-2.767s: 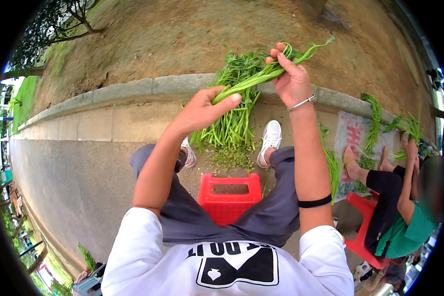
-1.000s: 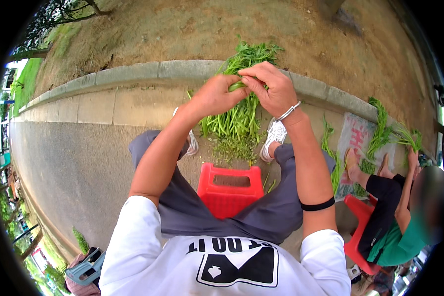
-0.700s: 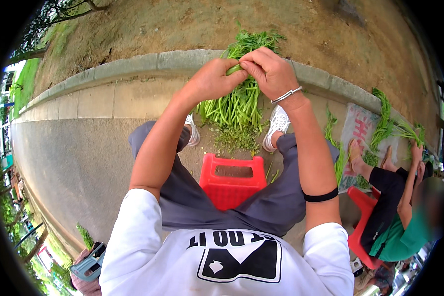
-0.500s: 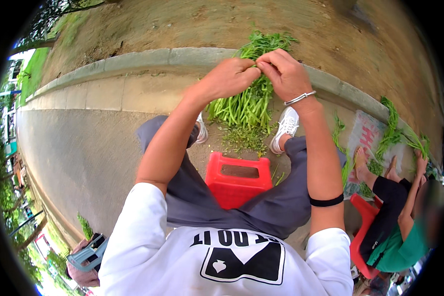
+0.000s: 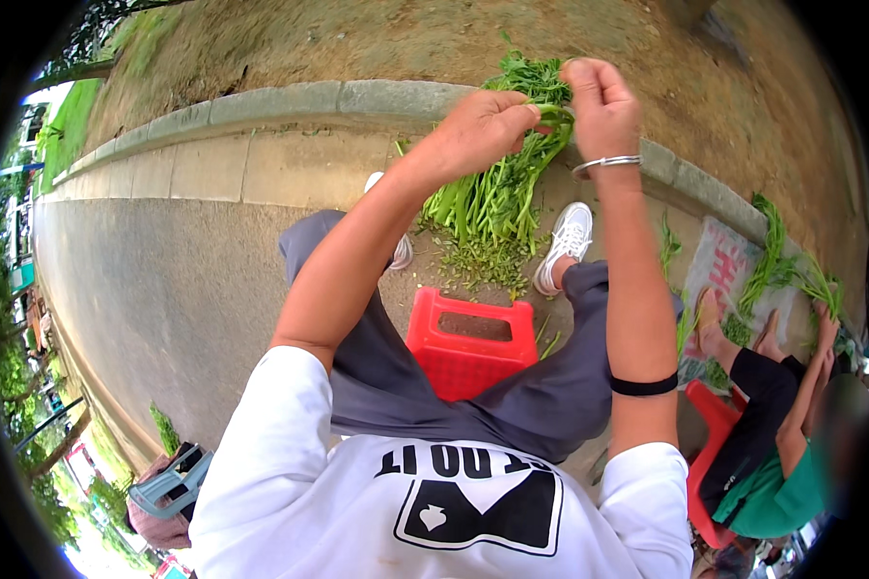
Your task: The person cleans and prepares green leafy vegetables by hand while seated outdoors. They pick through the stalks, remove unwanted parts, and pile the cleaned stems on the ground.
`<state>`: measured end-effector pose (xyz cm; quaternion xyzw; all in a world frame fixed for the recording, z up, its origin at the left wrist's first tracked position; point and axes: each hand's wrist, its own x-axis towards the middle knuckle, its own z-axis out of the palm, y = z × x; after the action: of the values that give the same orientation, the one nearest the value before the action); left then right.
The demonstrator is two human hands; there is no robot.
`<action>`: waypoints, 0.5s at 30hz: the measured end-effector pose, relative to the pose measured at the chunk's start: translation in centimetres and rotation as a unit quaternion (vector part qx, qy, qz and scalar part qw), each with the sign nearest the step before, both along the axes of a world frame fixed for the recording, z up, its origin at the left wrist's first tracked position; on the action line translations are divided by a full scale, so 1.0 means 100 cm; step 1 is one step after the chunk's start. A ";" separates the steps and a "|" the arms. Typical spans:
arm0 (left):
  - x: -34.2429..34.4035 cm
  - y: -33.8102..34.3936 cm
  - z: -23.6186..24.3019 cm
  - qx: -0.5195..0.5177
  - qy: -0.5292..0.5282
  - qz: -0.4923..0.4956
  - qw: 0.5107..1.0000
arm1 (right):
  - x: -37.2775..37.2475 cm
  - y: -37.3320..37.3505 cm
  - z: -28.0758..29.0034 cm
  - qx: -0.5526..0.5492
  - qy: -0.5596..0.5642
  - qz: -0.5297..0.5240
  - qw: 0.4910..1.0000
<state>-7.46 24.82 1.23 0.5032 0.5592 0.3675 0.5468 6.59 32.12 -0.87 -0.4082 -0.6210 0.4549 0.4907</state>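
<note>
Rn my L hand (image 5: 492, 127) is clamped, thumb on fingers, around some green stems (image 5: 556, 118) that curve out past the thumb, over the main pile of greens (image 5: 488, 198). My R hand (image 5: 605, 104) is just beside it, thumb n index pressed tgthr; tbh can't tell if there's a strand btwn em. Pile's by my white shoes (image 5: 568, 241), leafy ends at the curb (image 5: 386, 101). Red stool's (image 5: 468, 372) btwn my legs.

One head-worn fisheye looks down, from near, at the left hand (image 5: 492, 127) and right hand (image 5: 605, 104).
</note>
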 end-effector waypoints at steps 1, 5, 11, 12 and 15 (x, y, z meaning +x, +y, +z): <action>0.001 -0.001 0.002 -0.016 -0.031 0.010 0.999 | 0.002 0.009 -0.001 -0.004 0.027 -0.024 0.999; -0.013 0.001 0.003 -0.073 -0.186 0.082 0.976 | 0.003 0.008 0.013 -0.098 0.130 -0.005 0.987; -0.045 0.005 0.008 -0.080 -0.404 0.173 0.895 | 0.016 -0.011 0.025 -0.194 -0.003 0.260 0.946; -0.048 0.005 0.007 -0.080 -0.415 0.174 0.889 | 0.019 -0.016 0.027 -0.211 -0.047 0.307 0.927; -0.057 0.005 0.006 -0.080 -0.450 0.179 0.871 | 0.024 -0.020 0.018 -0.250 -0.107 0.460 0.845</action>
<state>-13.16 25.34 1.81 0.1294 0.3610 0.5997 0.7023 9.03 30.09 0.97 -0.2310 -0.6517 0.7215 0.0371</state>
